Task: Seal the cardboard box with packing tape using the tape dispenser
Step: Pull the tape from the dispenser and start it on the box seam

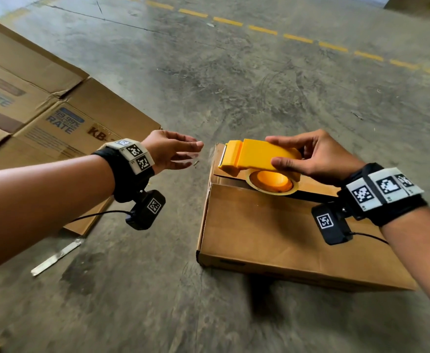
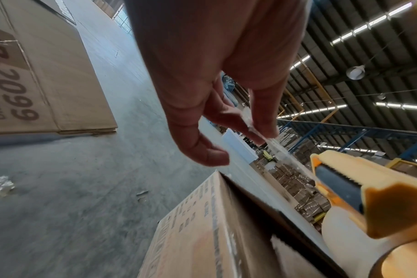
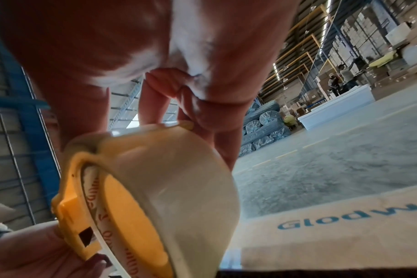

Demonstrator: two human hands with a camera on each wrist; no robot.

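A flat brown cardboard box [image 1: 272,233] lies on the concrete floor, its top flaps meeting at a dark seam. My right hand [image 1: 308,159] grips the yellow tape dispenser [image 1: 259,154] just above the box's far left end, with its toothed blade facing left. In the right wrist view, the tape roll [image 3: 174,188] sits in the dispenser under my fingers. My left hand [image 1: 183,151] hovers just left of the blade. Its fingertips [image 2: 259,120] pinch the end of a clear tape strand [image 2: 281,150] that runs to the dispenser [image 2: 369,197]. The box corner [image 2: 202,235] is right below.
Large flattened cardboard boxes [image 1: 43,110] lie on the floor to the left. A pale strip [image 1: 56,256] and a crumpled scrap of tape [image 2: 1,185] are on the concrete. A dashed yellow line [image 1: 298,38] crosses the far floor. People [image 3: 341,79] stand far off by stacked goods.
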